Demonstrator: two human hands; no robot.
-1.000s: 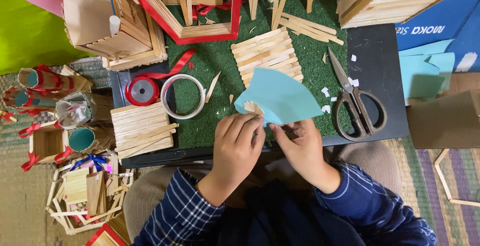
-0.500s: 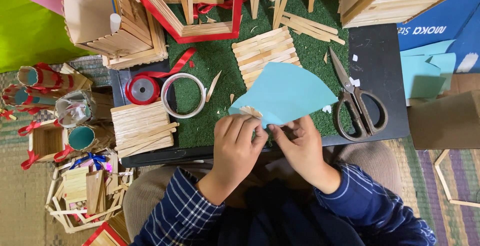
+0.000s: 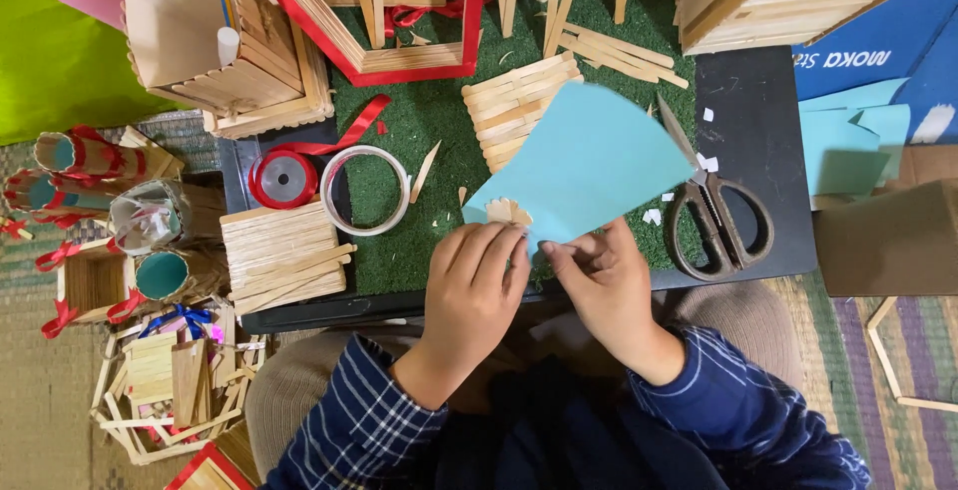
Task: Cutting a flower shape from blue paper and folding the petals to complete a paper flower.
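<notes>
Since the earlier frames the light blue paper sheet (image 3: 584, 166) has swung clockwise, its far edge now leaning toward one o'clock and reaching almost to the scissors (image 3: 714, 209); both hands have stayed put at the near edge of the table. The left hand (image 3: 474, 285) curls its fingers over the sheet's lower left corner, gripping it together with a small fan of wooden sticks (image 3: 507, 213) that peeks out at the paper's edge; the right hand (image 3: 604, 285) pinches the sheet's lower edge between thumb and forefinger, just beside the left hand at three o'clock. The sheet lies tilted above the green turf mat (image 3: 429, 131), covering part of a raft of flat sticks (image 3: 509, 101) at eleven o'clock from it. The scissors rest shut on the black tabletop (image 3: 753, 101), handles toward the person, with small white paper scraps near the blades. At nine o'clock from the hands lies a clear tape ring (image 3: 365, 189), a red ribbon spool (image 3: 282, 177) touching it on the far side, and a stack of sticks (image 3: 279, 255) near the table's front edge; a red-trimmed stick frame (image 3: 374, 46) stands at twelve o'clock.
</notes>
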